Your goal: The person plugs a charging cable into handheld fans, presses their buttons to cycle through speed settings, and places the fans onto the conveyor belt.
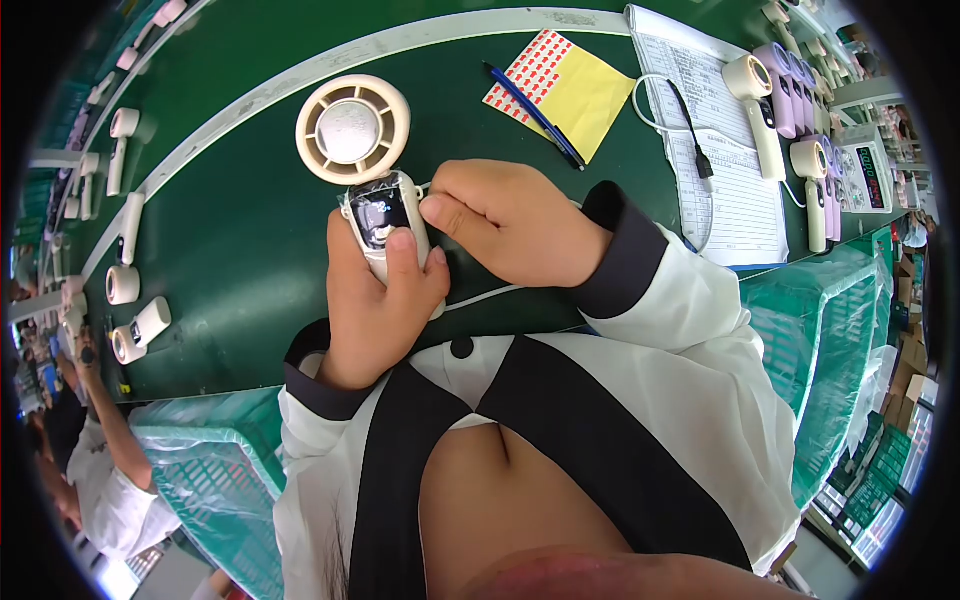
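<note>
A cream handheld fan (352, 130) with a round head lies over the green table, and a small dark display on its handle is lit. My left hand (375, 310) is wrapped round the handle, its thumb on the front below the display. At the handle's right side my right hand (520, 220) is closed in a pinch. A short white piece shows between its fingertips and the fan, seemingly the end of the white cable (485, 297) that runs beneath my hands. The fingers hide most of that end.
A blue pen (535, 115) lies across a yellow sticker sheet (595, 100). Printed papers (740, 225) carry a black-tipped cable (703, 165). More fans (765, 140) stand at right by a digital meter (865, 175); others lie at left. Green crates (215, 440) flank me, and another person (120, 480) works at left.
</note>
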### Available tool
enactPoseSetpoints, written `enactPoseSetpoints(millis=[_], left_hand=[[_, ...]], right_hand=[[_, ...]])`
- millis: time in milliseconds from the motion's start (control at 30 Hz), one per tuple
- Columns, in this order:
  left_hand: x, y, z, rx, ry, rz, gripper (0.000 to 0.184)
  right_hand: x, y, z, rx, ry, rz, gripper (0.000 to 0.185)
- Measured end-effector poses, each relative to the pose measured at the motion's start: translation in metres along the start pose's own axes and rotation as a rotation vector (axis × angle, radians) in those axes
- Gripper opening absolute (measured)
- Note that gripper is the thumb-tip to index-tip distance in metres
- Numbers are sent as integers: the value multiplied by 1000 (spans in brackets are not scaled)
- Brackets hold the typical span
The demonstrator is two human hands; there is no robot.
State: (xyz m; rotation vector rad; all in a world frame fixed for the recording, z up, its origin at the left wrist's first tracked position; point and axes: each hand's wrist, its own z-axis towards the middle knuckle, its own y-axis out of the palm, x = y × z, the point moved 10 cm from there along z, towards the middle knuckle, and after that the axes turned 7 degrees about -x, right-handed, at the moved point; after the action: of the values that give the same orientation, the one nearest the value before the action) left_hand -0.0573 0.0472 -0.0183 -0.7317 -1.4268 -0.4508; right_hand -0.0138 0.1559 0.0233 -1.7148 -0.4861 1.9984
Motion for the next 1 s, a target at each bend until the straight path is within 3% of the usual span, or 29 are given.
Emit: enactPoseSetpoints(millis=[100,233,333,400,433,567,600,733,767,900,967,1000], left_hand=[[4,-1,0,2,27,-56,37],[7,5,6,-158,-65,-457,36],[13,2,20,-237,-96,-600,35],[35,-11,55,-253,35,-648,33],[39,-20,80,-202,69,-559,34],[40,-50,210,48,242,-53,32],[34,-51,235,40,269,-60,32],[-4,-53,322,207,87,391,35],[-8,-50,326,202,89,393,35],[9,-76,310,616,237,785,35],[31,-74,277,776,492,876,27],[35,-77,266,798,471,892,27]], right_hand=[[-3,-1,1,-50,-17,110,18],[1,6,-1,-273,149,180,16],[8,-3,6,-143,117,274,16],[17,-10,8,-13,91,372,16],[20,-10,8,2,87,364,16],[14,-11,6,140,34,-272,17],[12,-8,5,164,2,-361,18],[8,-1,2,203,-68,-555,18],[11,-1,2,208,-64,-554,18],[12,5,1,177,-108,-594,17],[19,10,2,131,-92,-612,15],[18,11,2,110,-113,-598,15]])
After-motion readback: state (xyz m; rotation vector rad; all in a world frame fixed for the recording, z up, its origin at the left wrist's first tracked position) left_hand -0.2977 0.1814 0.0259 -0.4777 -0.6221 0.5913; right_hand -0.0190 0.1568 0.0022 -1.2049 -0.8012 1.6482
